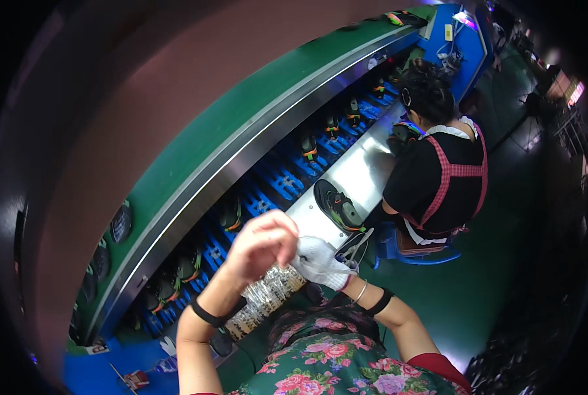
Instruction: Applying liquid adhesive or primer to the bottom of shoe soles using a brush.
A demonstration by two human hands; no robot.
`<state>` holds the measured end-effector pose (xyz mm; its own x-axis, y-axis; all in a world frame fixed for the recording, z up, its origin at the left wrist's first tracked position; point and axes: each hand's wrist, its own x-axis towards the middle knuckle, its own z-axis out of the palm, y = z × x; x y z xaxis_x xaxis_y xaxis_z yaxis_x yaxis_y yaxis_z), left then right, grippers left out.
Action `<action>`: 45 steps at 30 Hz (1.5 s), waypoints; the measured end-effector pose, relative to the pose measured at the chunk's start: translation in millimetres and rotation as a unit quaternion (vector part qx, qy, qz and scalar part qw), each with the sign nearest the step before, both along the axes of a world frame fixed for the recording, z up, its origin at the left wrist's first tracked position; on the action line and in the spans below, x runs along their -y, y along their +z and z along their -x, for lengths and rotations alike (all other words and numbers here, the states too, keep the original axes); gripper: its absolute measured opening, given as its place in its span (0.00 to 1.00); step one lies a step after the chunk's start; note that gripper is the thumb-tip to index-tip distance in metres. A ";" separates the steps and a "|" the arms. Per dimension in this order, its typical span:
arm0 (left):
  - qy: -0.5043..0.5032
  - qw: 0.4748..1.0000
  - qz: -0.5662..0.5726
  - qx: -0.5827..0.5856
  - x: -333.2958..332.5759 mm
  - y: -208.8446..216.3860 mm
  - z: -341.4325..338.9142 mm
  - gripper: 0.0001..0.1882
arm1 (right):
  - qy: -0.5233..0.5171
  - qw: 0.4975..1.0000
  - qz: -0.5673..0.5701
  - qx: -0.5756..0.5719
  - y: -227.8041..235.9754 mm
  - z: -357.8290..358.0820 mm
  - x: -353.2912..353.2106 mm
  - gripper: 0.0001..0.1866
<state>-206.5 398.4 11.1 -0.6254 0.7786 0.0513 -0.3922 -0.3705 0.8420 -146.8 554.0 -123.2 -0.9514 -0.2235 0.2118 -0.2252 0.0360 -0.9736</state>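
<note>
My left hand [262, 245], bare, is raised in front of me with its fingers curled. Its fingertips meet the edge of my right hand [319, 258], which wears a white knitted glove. Between the two hands is something pale and thin that I cannot make out. Part of the right fingers is hidden by the left hand and the glove's folds. Just beyond the hands, a black shoe [339, 205] with green and orange trim lies on the metal ledge [356, 174]. Below the left hand, a roll-like piece wrapped in shiny clear film [264, 299] covers the ledge.
Beyond the ledge runs a rack of blue holders [286, 184] carrying several shoes, with a green conveyor belt [195, 128] behind it. A co-worker [442, 164] in a checked apron sits at the right on a blue stool [416, 253]. Dark shoes [121, 222] stand far left.
</note>
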 end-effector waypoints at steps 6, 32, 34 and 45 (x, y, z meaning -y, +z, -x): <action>0.144 0.892 0.293 -0.312 -24.4 35.5 136.7 0.11 | -0.142 0.967 -0.202 -0.059 16.4 -5.4 -30.3 0.13; 0.090 0.440 0.639 -0.625 -252.8 13.1 480.7 0.42 | -0.088 0.994 -0.051 0.027 -66.1 26.1 -109.1 0.15; 0.070 0.420 0.641 -0.639 -269.9 7.4 480.0 0.38 | -0.082 0.994 -0.036 0.060 -75.6 27.3 -105.8 0.14; 0.229 0.513 0.485 -0.670 -214.8 -14.3 510.3 0.31 | -0.101 0.994 -0.023 -0.045 -78.1 21.9 -74.4 0.14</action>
<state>-716.7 613.2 -3.2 -0.6640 0.6310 0.4012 0.7205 0.6835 0.1175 -168.7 628.4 -201.3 -0.9558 -0.0409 0.2913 -0.2941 0.1325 -0.9465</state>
